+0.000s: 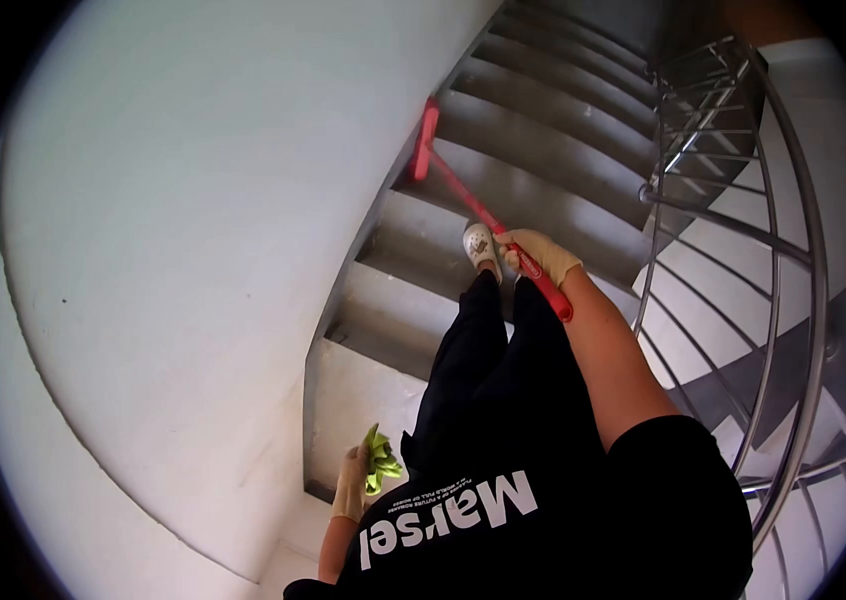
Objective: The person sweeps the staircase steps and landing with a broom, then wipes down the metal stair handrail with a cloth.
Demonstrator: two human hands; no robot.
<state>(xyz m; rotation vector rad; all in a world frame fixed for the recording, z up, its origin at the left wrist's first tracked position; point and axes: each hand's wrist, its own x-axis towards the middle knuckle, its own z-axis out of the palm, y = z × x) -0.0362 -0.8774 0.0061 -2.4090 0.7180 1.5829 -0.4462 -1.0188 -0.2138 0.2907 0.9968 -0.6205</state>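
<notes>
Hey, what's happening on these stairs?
A person wearing pale gloves is on the stairs. The right hand grips a long red tool, maybe a broom, and its wide end is down by the wall. The left hand holds a bunched green cloth, low at the person's side.

Black "Marsel" T-shirt (633, 510), dark trousers (503, 370), pale gloves (547, 254)

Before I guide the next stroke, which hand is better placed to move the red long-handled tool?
Probably the right hand: it grips the red long-handled tool. The left hand is away from it, holding a green cloth.
</notes>
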